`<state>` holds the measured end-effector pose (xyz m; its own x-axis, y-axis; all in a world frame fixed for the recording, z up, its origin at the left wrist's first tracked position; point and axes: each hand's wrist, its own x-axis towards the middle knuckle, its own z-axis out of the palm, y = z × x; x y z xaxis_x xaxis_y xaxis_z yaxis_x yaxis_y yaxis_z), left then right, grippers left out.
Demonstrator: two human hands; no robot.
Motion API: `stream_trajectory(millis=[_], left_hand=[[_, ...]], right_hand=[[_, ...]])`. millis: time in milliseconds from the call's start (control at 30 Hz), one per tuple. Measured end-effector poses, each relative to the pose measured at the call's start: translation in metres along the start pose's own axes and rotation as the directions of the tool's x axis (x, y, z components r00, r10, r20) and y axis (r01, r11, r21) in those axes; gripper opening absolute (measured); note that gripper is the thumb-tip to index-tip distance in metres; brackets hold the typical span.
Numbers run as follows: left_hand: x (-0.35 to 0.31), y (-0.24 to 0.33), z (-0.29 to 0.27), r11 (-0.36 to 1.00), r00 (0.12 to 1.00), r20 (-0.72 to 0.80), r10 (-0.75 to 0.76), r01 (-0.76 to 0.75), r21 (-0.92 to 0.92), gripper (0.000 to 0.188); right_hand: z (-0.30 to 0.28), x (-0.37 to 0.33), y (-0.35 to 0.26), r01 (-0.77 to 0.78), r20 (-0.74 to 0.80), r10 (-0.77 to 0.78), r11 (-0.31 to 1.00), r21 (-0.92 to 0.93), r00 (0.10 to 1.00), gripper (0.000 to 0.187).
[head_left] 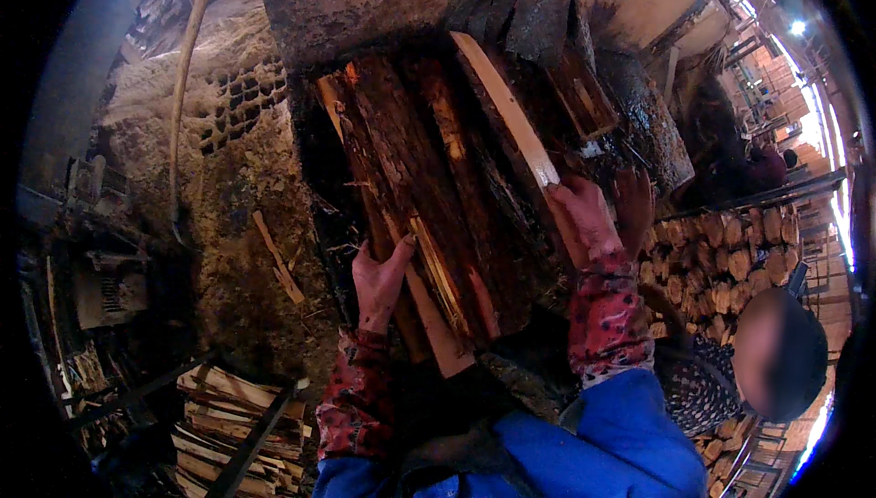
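Observation:
Long bark-covered wood slabs (392, 124) lie side by side before me, pointing away. My left hand (379, 284) is closed around the left edge of a slab in its near half, thumb on top. Beside that thumb runs a split, yellowish strip of wood (438, 274). In my right hand (589, 215) is the edge of a long plank (502, 92) with a pale cut face, tilted along the right side of the pile; some fingers are hidden beneath it. A darker hand (634, 206), seemingly a co-worker's, is just right of mine.
A co-worker in a dark cap (785, 352) is close on my right, by stacked cut wood (721, 243). Thin slats (242, 425) are bundled at lower left behind a dark bar. A hose (187, 78) hangs at left over sawdust-covered ground. A rusty metal panel (365, 1) stands beyond the slabs.

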<state>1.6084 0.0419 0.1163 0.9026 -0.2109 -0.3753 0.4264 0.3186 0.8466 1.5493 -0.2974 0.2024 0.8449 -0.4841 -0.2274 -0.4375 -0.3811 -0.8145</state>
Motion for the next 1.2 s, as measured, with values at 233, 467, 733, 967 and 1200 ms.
stream_trajectory(millis=[233, 467, 733, 967, 1200], left_hand=[[-0.004, 0.005, 0.003, 0.997, 0.997, 0.038, 0.071, -0.071, 0.001, 0.04], [-0.018, 0.023, 0.008, 0.997, 1.0, -0.022, 0.006, -0.005, 0.071, 0.047], [-0.008, -0.012, -0.022, 0.996, 0.999, 0.049, -0.001, -0.004, 0.094, 0.054], [-0.085, -0.009, -0.079, 0.965, 0.972, -0.05, -0.228, 0.233, 0.119, 0.074], [-0.124, -0.013, -0.129, 0.956, 0.96, -0.066, -0.273, 0.278, 0.093, 0.082]], right_hand=[[0.062, 0.011, 0.017, 0.06, 0.061, -0.053, 0.99, -0.128, 0.997, 0.053], [0.068, 0.01, 0.018, 0.167, 0.089, -0.15, 0.956, -0.24, 0.985, 0.052], [0.087, -0.033, 0.011, 0.119, 0.086, -0.101, 0.964, -0.238, 0.991, 0.046], [0.113, -0.121, 0.048, 0.227, 0.083, -0.226, 0.974, -0.003, 0.97, 0.042], [0.133, -0.181, 0.08, -0.095, 0.178, 0.083, 0.993, 0.062, 0.98, 0.044]])
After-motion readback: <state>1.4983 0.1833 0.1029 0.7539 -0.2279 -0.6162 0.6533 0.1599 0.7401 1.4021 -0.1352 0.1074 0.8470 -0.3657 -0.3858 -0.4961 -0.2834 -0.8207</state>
